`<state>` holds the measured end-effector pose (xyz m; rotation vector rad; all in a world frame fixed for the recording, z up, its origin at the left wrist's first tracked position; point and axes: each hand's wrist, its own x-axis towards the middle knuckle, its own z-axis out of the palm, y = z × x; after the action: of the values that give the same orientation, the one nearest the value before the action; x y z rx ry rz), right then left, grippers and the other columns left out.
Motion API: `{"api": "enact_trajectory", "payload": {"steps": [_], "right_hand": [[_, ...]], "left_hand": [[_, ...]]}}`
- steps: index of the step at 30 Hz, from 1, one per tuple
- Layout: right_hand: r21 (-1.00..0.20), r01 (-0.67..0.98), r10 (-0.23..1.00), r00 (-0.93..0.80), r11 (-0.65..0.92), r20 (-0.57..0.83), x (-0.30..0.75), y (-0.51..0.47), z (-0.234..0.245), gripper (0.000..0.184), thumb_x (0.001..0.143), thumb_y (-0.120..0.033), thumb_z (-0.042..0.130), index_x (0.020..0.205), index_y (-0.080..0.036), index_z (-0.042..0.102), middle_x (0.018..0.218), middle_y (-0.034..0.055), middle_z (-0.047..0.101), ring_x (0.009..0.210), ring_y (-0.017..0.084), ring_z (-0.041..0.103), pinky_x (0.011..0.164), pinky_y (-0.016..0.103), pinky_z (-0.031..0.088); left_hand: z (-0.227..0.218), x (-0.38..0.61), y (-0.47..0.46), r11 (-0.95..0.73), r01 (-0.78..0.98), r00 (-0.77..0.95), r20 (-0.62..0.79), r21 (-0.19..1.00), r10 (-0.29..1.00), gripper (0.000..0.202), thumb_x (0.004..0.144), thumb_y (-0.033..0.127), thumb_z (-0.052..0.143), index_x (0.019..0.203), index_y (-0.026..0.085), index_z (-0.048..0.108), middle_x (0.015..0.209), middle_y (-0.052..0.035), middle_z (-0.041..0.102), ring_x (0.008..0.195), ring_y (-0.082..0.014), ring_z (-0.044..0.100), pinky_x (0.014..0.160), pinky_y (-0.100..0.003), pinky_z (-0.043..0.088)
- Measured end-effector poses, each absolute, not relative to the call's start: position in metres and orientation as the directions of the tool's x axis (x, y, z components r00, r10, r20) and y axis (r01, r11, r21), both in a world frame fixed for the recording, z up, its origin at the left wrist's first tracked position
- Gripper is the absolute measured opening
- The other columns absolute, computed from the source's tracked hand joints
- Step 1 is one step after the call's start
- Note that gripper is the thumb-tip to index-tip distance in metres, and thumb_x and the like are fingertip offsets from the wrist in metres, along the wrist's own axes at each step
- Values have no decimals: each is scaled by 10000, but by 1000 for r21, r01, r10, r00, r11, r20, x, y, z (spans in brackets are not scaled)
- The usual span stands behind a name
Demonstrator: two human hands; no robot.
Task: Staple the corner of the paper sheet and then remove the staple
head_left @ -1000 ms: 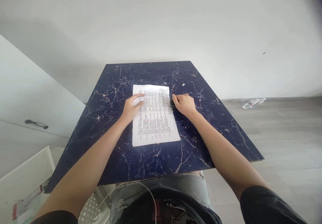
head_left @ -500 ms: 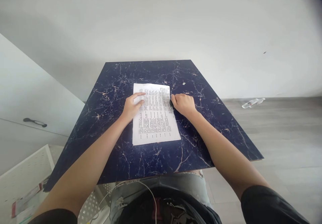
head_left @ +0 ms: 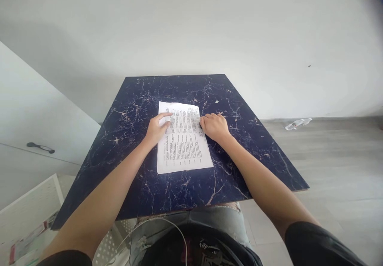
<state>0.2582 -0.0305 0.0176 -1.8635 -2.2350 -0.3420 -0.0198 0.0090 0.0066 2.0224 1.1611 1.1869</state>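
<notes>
A printed white paper sheet lies in the middle of a dark blue marbled table. My left hand rests flat on the sheet's left edge, fingers stretched out and pointing right. My right hand sits at the sheet's upper right edge with its fingers curled around a small dark object that is mostly hidden by the fingers.
A small white scrap lies on the table beyond my right hand. A white cabinet with a black handle stands at the left. A white perforated basket sits low at the left. A plastic bottle lies on the grey floor by the wall.
My right hand has slid a little left along the sheet's right edge. The left hand has stayed in place on the paper.
</notes>
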Motion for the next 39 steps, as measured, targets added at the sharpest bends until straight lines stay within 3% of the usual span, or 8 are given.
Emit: {"api": "enact_trajectory", "payload": {"steps": [10,14,17,21,24,27,32,39], "right_hand": [[-280,956,934,177,-88,310,304,-18,27,621,1100,-502,260,729,-197,653,809,137,705,759,256,649,634,340,357],[-369,914,969,-81,166,235,329,-23,35,519,1065,-595,349,897,-221,667,942,103,715,849,259,654,706,340,428],[-368,877,950,-274,310,148,350,-29,38,376,944,-582,612,1089,-238,657,1027,84,720,872,271,651,725,366,465],[-312,919,961,-179,239,210,357,-30,36,263,871,-416,699,1052,-225,675,990,91,715,848,284,649,721,407,490],[-373,912,927,-23,174,375,333,-33,37,233,897,-383,671,1064,-221,684,1008,103,717,870,286,661,730,420,512],[-470,832,900,-76,295,430,294,-40,38,280,899,-344,686,1151,-222,680,1070,97,731,922,277,682,793,425,545],[-513,734,884,-271,445,380,241,-53,29,380,931,-287,674,1309,-258,645,1197,73,731,1059,283,686,922,446,551],[-590,661,885,-383,463,265,229,-51,18,461,911,-315,740,1360,-321,637,1294,57,711,1166,295,672,1003,485,539]], "left_hand": [[-7,-19,10,-515,671,311,428,534,849,242,869,173,703,1094,211,783,1317,-127,665,1277,-346,587,1150,-581,432],[-7,-32,16,-478,740,250,467,473,848,153,871,233,721,990,200,811,1546,-128,495,1476,-420,372,1225,-655,304],[-1,-42,18,-542,723,354,445,428,823,178,924,275,653,963,206,814,1493,-114,555,1410,-372,469,1205,-626,353],[1,-43,17,-646,668,592,264,369,762,329,972,374,595,1221,234,760,1428,-106,633,1351,-325,546,1196,-584,377],[-3,-38,13,-657,677,644,166,332,747,528,1006,502,526,1480,274,580,1626,-103,444,1509,-349,380,1263,-643,198],[-7,-32,11,-647,691,655,100,323,749,588,1029,551,450,1563,304,464,1691,-94,334,1560,-353,292,1263,-691,64],[-7,-31,12,-590,690,580,168,420,797,513,1066,353,360,1565,256,430,1653,-99,407,1554,-279,330,1289,-604,147],[-11,-22,17,-438,314,222,383,842,896,361,1045,349,437,1257,212,695,1348,-99,699,1298,-254,628,1157,-465,453]]}}
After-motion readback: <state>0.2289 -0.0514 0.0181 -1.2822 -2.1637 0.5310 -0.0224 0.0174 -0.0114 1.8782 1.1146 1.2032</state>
